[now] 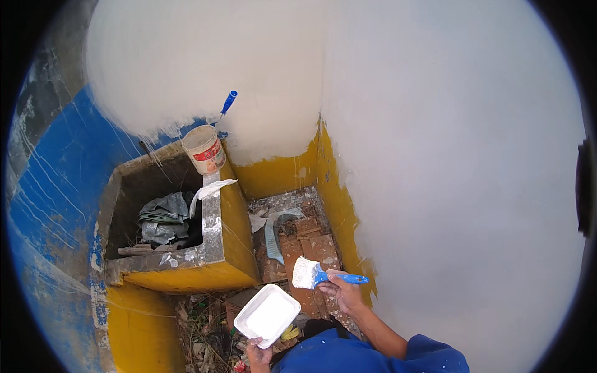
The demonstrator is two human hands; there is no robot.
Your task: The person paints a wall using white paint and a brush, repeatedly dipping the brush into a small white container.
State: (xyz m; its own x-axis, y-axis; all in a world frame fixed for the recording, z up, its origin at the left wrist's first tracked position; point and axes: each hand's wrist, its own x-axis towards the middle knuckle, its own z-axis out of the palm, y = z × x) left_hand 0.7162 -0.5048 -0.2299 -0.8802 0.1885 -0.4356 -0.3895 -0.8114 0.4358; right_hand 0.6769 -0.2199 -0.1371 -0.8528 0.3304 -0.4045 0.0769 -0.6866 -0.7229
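Note:
My right hand [341, 291] is closed round the ferrule end of a blue-handled paintbrush [307, 273]. White paint coats its bristles, which point left. Lower and to the left, my left hand [258, 353] grips the near edge of a shallow white tray [244, 316] with white paint in it. The brush is above and to the right of the tray, apart from it. Beyond my right hand rises the right wall [448, 161], coated white down to a ragged yellow band [344, 211] near the floor.
A yellow masonry trough [239, 248] at the left holds grey crumpled sheeting [165, 217]. On its rim stand a paint bucket [204, 150] and a white rag [214, 188]; a blue-handled roller [229, 102] sticks up behind. A curved grey-blue piece [272, 239] and debris lie on the floor.

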